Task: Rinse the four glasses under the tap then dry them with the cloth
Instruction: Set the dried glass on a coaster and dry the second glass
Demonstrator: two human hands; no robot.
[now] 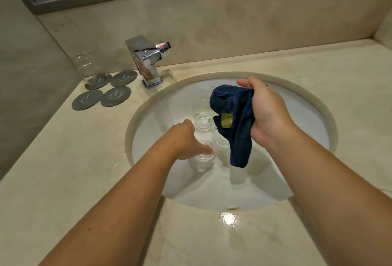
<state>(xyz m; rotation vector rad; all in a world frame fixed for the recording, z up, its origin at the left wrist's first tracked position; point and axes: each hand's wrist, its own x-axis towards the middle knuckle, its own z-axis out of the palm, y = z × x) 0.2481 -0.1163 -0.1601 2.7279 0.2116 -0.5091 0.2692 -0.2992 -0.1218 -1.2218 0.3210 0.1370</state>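
Note:
Several clear glasses stand close together in the white sink basin (297, 117). My left hand (186, 138) reaches into the basin and closes thumb and fingers round one glass (203, 126) in the middle of the group. Another glass (200, 106) stands just behind it and one (204, 159) just in front. My right hand (267, 115) holds a bunched dark blue cloth (235, 121) with a yellow-green tag above the basin, to the right of the glasses. One more glass (84, 66) stands upside down on a coaster at the back left.
A chrome tap (148, 62) stands behind the basin on the left, with no water seen running. Several round grey coasters (115, 96) lie on the beige stone counter (63, 159) left of the tap. Water glistens on the counter's front edge. A mirror hangs above.

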